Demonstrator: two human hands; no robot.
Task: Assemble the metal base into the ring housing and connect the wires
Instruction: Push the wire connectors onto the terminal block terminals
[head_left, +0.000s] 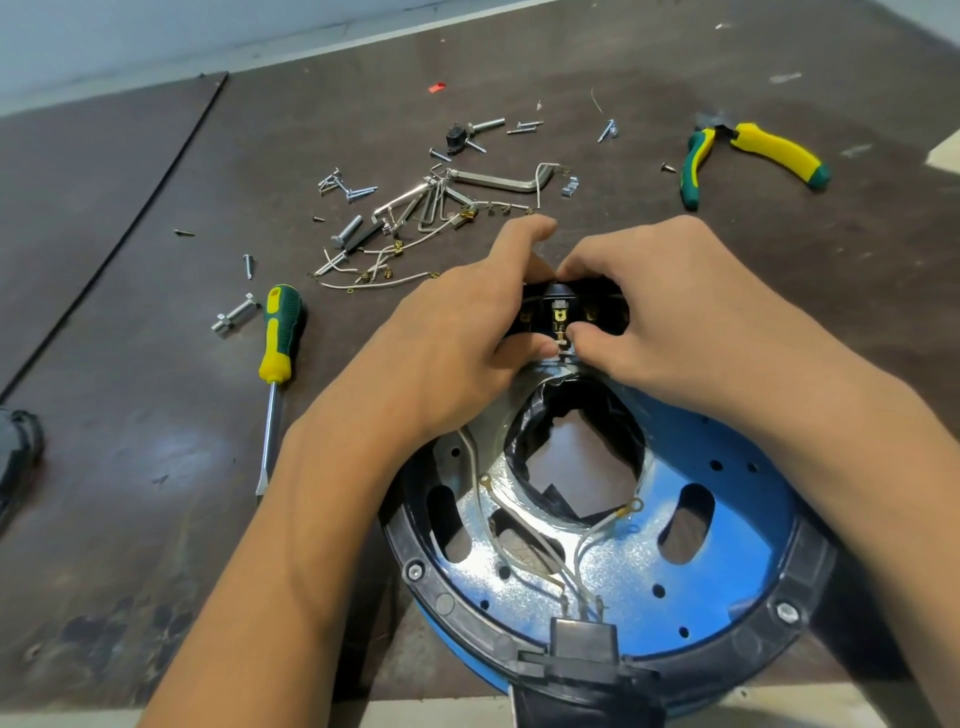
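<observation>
Two hands meet at the far rim of the black ring housing (447, 605). It lies flat on the table (156, 322) close to the person, with the metal base (623, 587) already seated inside it and its shiny perforated plate facing up. That leaves the wiring side open, which is likely why the assembly sits this way.

The left hand (467, 322) grips the black terminal block (597, 306) on the far rim. Its forefinger hooks over the far side and its thumb presses in from the near side, apparently to steady the block against a push. The right hand (670, 312) curls over the block from the other side. Its fingers (584, 332) pinch a small wire connector (563, 340) just below a brass tab (560, 316), seemingly to slide it on. The fingertips hide whether it is fully home.

White wires (602, 524) run across the base from a black socket (582, 642) at the near rim. A couple of ring lugs (635, 503) lie loose by the central opening, so I judge the connecting to be only partly done.

Tools lie within reach but out of the way. A flat screwdriver (278, 338) is to the left and yellow-green pliers (753, 150) are at the far right. Hex keys (467, 192), loose screws (348, 189) and spare wires (379, 283) lie beyond the hands.
</observation>
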